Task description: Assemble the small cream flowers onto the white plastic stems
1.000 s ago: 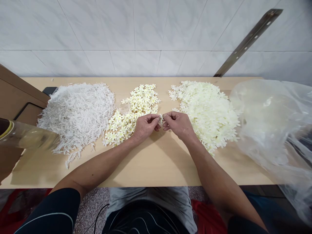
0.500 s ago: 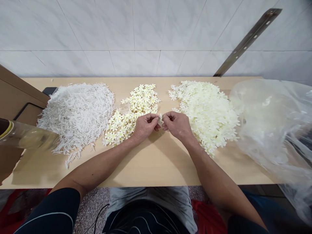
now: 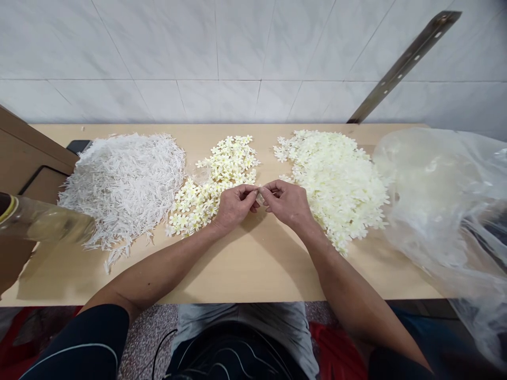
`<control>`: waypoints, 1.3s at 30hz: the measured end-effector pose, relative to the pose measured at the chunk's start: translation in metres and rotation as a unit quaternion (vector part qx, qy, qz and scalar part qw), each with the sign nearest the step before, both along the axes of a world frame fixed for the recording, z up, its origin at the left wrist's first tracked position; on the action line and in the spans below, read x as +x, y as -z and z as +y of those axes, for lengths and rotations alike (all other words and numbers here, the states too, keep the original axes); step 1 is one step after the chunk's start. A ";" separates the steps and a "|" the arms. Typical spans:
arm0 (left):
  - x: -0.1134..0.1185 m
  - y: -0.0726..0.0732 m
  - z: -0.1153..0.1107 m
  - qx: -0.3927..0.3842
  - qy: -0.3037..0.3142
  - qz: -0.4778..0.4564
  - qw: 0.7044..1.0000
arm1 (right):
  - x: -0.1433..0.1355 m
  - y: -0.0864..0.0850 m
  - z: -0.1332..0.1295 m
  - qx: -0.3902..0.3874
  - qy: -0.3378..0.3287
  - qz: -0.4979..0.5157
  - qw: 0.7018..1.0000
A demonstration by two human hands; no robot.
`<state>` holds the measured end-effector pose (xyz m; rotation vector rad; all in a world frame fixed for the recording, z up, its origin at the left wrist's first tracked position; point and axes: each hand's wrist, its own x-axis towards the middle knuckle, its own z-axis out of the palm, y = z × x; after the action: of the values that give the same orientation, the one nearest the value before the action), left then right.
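My left hand (image 3: 236, 206) and my right hand (image 3: 287, 200) meet over the middle of the table, fingertips pinched together. Between them is a small pale artificial flower (image 3: 260, 198), mostly hidden by the fingers. Beside my left hand lies a pile of cream flowers with yellow centres (image 3: 222, 174). A larger heap of pale flower heads (image 3: 336, 177) spreads just right of my right hand. Farther left is a mound of thin white plastic stems (image 3: 129, 182).
A clear plastic jar (image 3: 51, 219) is at the left, near a brown cardboard box (image 3: 29, 142). A large transparent plastic bag (image 3: 431, 190) covers the table's right end. Behind the wooden table (image 3: 245, 269) rises a tiled wall with a metal strip (image 3: 400, 68) leaning on it.
My right fingertips have moved slightly left, closing in on my left fingertips and covering more of the small flower. The piles look the same.
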<state>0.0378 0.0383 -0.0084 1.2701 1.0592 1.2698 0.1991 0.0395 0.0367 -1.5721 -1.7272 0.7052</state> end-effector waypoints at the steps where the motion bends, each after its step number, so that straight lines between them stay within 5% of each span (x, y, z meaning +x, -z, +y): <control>1: 0.000 0.000 0.000 0.001 -0.001 0.001 1.000 | 0.000 0.001 0.000 0.005 0.002 -0.008 1.000; 11: 0.002 -0.002 -0.004 0.001 -0.016 0.024 1.000 | 0.003 -0.002 0.000 0.059 0.004 -0.116 0.991; 21: 0.004 -0.009 -0.006 -0.008 -0.019 0.001 1.000 | 0.007 -0.002 0.000 -0.048 -0.024 0.065 0.996; 39: 0.002 -0.008 0.000 -0.055 -0.016 -0.033 0.998 | 0.008 -0.008 0.001 -0.034 -0.001 0.035 0.999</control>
<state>0.0394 0.0381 -0.0009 1.1251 1.0906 1.2528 0.2070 0.0402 0.0445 -1.5723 -1.6705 0.8184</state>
